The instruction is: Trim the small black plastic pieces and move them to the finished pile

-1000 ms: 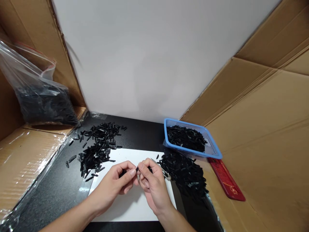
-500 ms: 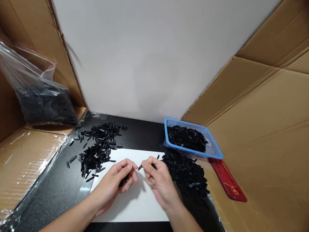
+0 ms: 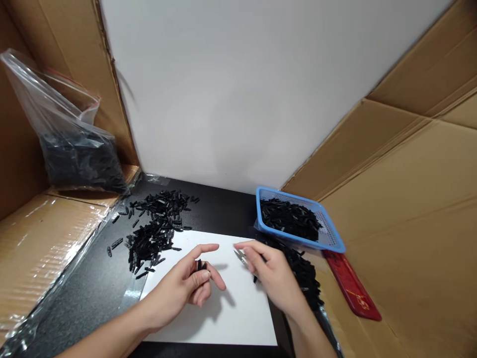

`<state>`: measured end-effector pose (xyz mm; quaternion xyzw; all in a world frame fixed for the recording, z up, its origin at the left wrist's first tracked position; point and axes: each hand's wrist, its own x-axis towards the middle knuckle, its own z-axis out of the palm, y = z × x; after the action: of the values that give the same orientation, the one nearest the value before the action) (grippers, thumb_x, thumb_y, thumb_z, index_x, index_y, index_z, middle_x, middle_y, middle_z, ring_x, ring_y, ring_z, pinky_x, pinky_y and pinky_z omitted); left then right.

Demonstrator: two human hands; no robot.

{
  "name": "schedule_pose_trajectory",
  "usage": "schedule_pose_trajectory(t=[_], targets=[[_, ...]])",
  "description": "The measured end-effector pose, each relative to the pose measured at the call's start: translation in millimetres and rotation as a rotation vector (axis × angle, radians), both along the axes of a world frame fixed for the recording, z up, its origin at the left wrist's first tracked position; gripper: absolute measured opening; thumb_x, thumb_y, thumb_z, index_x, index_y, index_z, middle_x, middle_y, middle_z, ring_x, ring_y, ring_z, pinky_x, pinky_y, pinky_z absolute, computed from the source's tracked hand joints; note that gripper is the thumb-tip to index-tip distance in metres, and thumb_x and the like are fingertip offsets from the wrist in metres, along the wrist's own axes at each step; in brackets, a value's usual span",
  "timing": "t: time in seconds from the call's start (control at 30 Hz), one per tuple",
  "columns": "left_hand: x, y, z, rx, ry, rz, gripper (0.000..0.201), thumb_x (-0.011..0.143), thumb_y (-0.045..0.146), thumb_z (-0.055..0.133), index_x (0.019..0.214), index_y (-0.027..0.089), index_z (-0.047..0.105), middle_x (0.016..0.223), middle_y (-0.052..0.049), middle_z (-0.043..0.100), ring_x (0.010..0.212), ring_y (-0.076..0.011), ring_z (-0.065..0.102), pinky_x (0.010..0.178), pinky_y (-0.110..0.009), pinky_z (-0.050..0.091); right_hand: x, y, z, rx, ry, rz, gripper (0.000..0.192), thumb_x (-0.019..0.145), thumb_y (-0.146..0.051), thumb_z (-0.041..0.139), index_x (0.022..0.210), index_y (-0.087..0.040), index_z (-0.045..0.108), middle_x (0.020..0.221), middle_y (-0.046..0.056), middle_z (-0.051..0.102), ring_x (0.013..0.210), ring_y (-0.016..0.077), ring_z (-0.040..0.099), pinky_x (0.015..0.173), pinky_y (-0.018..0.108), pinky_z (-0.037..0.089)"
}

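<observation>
My left hand (image 3: pixel 194 281) is over the white sheet (image 3: pixel 238 318). Its index and middle fingers stretch out, while the thumb and curled fingers keep small black elongated pieces (image 3: pixel 200 265) in the palm; how many is hidden. To the right, my right hand (image 3: pixel 270 268) pinches a small pointed silvery metal tool (image 3: pixel 240 255), whose exact kind I cannot make out. The hands are apart. A loose pile of similar black pieces (image 3: pixel 149 243) lies left of the sheet. Another heap (image 3: pixel 307 278) lies beyond my right hand, partly covered by it.
A blue plastic basket (image 3: pixel 337 243) holding many black pieces stands at the back right. Beside it lies a red flat object (image 3: pixel 352 286). A clear zip bag (image 3: pixel 82 159) of dark contents leans at the left. Cardboard walls (image 3: pixel 413 199) and a white panel (image 3: pixel 238 89) enclose the dark table.
My hands have moved apart, the right one shifting right. The left index and middle fingers have opened out. The small black piece between the hands no longer shows there; the silvery tool is now visible.
</observation>
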<state>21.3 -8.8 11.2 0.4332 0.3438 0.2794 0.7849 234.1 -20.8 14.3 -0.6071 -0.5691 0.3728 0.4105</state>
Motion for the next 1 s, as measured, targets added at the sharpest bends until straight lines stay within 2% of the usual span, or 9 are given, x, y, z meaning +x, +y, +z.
schedule_pose_trajectory(t=[0.13, 0.2, 0.33, 0.47, 0.57, 0.63, 0.77, 0.87, 1.0], targets=[[-1.8, -0.9, -0.1, 0.088, 0.057, -0.031, 0.059, 0.088, 0.039, 0.056, 0.141, 0.024, 0.034, 0.081, -0.004, 0.068, 0.05, -0.0094, 0.041, 0.053, -0.027, 0.029, -39.3, 1.7, 1.1, -0.052, 0.19, 0.172, 0.021, 0.084, -0.034, 0.062, 0.089, -0.022, 0.078, 0.059, 0.0, 0.063, 0.054, 0.0152, 0.05, 0.055, 0.027, 0.038], [-2.0, -1.2, -0.4, 0.098, 0.084, -0.036, 0.066, 0.087, 0.04, 0.057, 0.145, 0.024, 0.029, 0.076, -0.002, 0.067, 0.049, -0.0094, 0.041, 0.053, -0.027, 0.029, -50.0, 1.5, -1.8, -0.085, 0.252, 0.213, 0.016, 0.083, -0.031, 0.065, 0.084, -0.022, 0.078, 0.053, -0.001, 0.061, 0.054, 0.0155, 0.051, 0.056, 0.026, 0.039], [-1.6, -0.6, 1.4, 0.076, 0.113, -0.014, 0.07, 0.085, 0.043, 0.06, 0.145, 0.023, 0.03, 0.07, 0.0, 0.065, 0.048, -0.0098, 0.041, 0.052, -0.026, 0.028, -57.0, -0.2, -9.3, -0.114, 0.395, 0.157, 0.016, 0.08, -0.032, 0.069, 0.072, -0.019, 0.075, 0.049, -0.002, 0.058, 0.051, 0.0133, 0.048, 0.053, 0.025, 0.037], [-1.7, 1.4, 5.4, -0.016, 0.082, 0.024, 0.055, 0.087, 0.045, 0.058, 0.135, 0.022, 0.044, 0.08, -0.003, 0.064, 0.056, -0.0099, 0.042, 0.054, -0.025, 0.025, -55.6, -0.1, -16.4, -0.197, 0.653, 0.027, 0.027, 0.073, -0.043, 0.075, 0.075, -0.016, 0.074, 0.045, -0.005, 0.047, 0.042, 0.0074, 0.032, 0.041, 0.021, 0.022], [-0.8, 2.8, 6.7, -0.124, 0.047, 0.066, 0.047, 0.086, 0.042, 0.059, 0.127, 0.019, 0.052, 0.072, 0.0, 0.058, 0.058, -0.0099, 0.04, 0.055, -0.024, 0.025, -55.1, 0.1, -17.1, -0.255, 0.822, -0.014, 0.034, 0.067, -0.047, 0.079, 0.076, -0.014, 0.073, 0.043, -0.007, 0.039, 0.042, 0.0058, 0.029, 0.039, 0.019, 0.013], [0.5, 3.3, 6.2, -0.128, 0.029, 0.064, 0.045, 0.085, 0.041, 0.061, 0.123, 0.016, 0.054, 0.065, 0.002, 0.055, 0.055, -0.0093, 0.036, 0.054, -0.025, 0.023, -55.0, -0.2, -15.2, -0.266, 0.883, -0.017, 0.035, 0.065, -0.046, 0.081, 0.076, -0.013, 0.073, 0.043, -0.007, 0.038, 0.041, 0.0052, 0.029, 0.039, 0.019, 0.011], [3.2, 3.8, 3.1, -0.075, -0.012, 0.01, 0.035, 0.087, 0.039, 0.06, 0.114, 0.018, 0.053, 0.075, -0.003, 0.066, 0.049, -0.007, 0.032, 0.051, -0.026, 0.018, -53.4, -1.4, -11.7, -0.269, 0.942, -0.004, 0.033, 0.068, -0.043, 0.08, 0.08, -0.012, 0.074, 0.044, -0.008, 0.038, 0.04, 0.0027, 0.02, 0.038, 0.019, 0.009], [4.3, 4.7, -0.2, -0.062, -0.02, -0.003, 0.021, 0.09, 0.039, 0.056, 0.097, 0.02, 0.052, 0.072, -0.004, 0.069, 0.045, -0.0062, 0.03, 0.049, -0.026, 0.016, -50.7, -2.0, -11.6, -0.278, 0.975, 0.002, 0.031, 0.069, -0.04, 0.08, 0.081, -0.012, 0.075, 0.045, -0.008, 0.038, 0.04, 0.0024, 0.018, 0.038, 0.019, 0.009], [4.3, 6.4, -2.6, -0.051, 0.013, -0.007, 0.026, 0.091, 0.042, 0.052, 0.084, 0.017, 0.055, 0.063, -0.004, 0.068, 0.043, -0.0059, 0.027, 0.048, -0.026, 0.015, -47.9, -2.3, -12.9, -0.29, 1.016, 0.017, 0.029, 0.069, -0.038, 0.08, 0.083, -0.013, 0.075, 0.045, -0.008, 0.039, 0.039, 0.0017, 0.018, 0.037, 0.018, 0.009]])
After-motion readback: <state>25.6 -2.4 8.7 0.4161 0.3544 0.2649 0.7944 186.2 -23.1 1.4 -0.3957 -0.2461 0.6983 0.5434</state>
